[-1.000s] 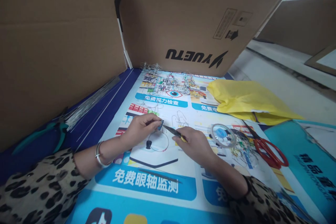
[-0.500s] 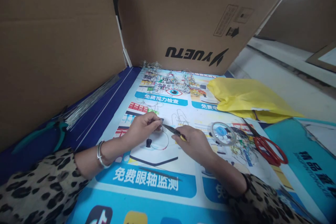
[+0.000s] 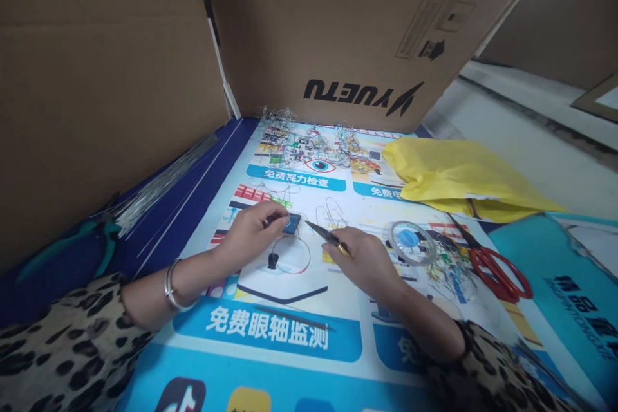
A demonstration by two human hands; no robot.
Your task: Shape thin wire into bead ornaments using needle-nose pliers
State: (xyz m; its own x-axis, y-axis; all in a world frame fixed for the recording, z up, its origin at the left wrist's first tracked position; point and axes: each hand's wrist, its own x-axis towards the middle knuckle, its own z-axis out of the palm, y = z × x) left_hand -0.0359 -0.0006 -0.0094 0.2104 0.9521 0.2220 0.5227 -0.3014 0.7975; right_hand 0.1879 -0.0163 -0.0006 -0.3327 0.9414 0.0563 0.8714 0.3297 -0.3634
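My left hand [image 3: 253, 228] pinches a small blue square piece [image 3: 292, 223] that has a thin wire loop [image 3: 290, 254] hanging from it onto the printed poster [image 3: 290, 328]. My right hand [image 3: 364, 261] is closed round a slim pair of pliers with a yellow handle [image 3: 324, 236]. The pliers' tip points left and stops a little short of the blue piece. Both sleeves are leopard print, and a silver bangle [image 3: 170, 286] sits on my left wrist.
Red-handled scissors [image 3: 492, 267] and a clear tape roll [image 3: 410, 241] lie to the right beside loose coloured wire bits. A yellow bag [image 3: 458, 177] lies behind them. Green pliers [image 3: 91, 241] and a bundle of straight wires [image 3: 164, 183] lie left. Cardboard walls [image 3: 338, 26] stand behind.
The pliers' tip has drawn back slightly to the right, away from the blue piece. My left hand has shifted a little down and left with the piece.
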